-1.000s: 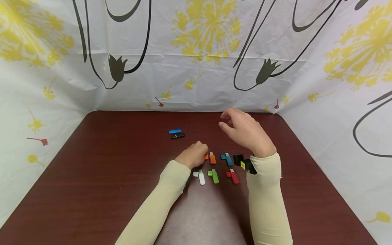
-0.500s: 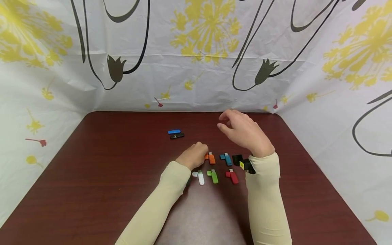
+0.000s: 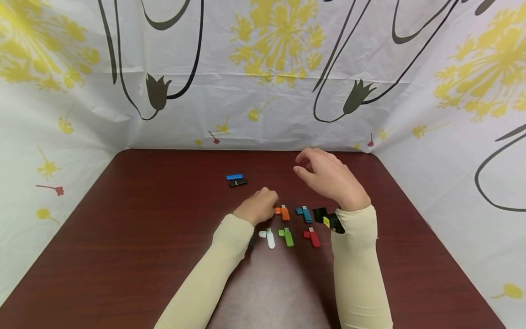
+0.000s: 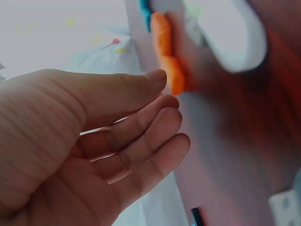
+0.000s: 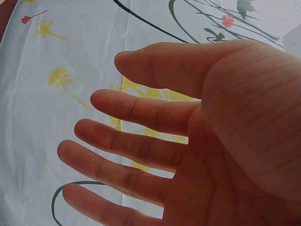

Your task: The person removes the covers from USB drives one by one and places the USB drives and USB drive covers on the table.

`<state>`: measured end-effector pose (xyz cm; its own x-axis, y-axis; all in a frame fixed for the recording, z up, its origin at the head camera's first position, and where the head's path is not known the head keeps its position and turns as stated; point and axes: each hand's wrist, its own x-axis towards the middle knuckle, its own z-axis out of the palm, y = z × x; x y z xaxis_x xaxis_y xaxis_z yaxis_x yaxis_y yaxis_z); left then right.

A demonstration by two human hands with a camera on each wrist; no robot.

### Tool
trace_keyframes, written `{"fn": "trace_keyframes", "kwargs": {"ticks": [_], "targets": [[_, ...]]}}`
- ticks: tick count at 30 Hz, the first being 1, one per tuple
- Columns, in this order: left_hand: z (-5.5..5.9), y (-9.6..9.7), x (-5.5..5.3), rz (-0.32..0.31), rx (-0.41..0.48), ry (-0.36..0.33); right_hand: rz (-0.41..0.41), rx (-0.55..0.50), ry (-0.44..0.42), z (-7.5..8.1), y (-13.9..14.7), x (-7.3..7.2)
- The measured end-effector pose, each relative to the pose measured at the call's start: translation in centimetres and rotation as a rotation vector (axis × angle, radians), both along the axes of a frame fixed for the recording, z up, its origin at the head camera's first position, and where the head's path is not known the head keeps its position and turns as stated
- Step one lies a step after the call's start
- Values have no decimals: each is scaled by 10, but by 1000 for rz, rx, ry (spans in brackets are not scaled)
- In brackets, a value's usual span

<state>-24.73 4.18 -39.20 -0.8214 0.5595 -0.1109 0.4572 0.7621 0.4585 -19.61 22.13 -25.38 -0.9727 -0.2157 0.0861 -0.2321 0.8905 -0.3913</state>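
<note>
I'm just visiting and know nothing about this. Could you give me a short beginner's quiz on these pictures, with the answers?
1. Which stick lies beside the black stick at the back?
A) white
B) blue
C) red

2. True or false: the right hand is gripping a USB stick.

3. Fill in: the left hand is nearest to the cap of the ____ stick.

Key:
1. B, the blue stick.
2. False; the right wrist view shows it holding nothing.
3. Orange: the orange stick.

The left wrist view crops the blurred white stick
</note>
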Motion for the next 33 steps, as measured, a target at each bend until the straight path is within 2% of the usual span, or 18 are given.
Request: {"fn": "trace_keyframes", "kwargs": {"ticks": [4,10,13,20,26,33], "targets": [[12,-8,-2,11,25,-5,-2,0,-3,1,1,-1],[39,-30,-2,57,82,66,3,-1,-3,0,1,-2],[55,-47,0,106,113,95,6,-6,-10,-2,-1,-4],[87,-91,7,241,160,94,16,-4,-15,-5,-5,-7],[103,-114,13,295,172,137,33,-24,1,-7,-19,-10],[111,-117,20,313,173,165,72,-79,15,-10,-49,-16]]}}
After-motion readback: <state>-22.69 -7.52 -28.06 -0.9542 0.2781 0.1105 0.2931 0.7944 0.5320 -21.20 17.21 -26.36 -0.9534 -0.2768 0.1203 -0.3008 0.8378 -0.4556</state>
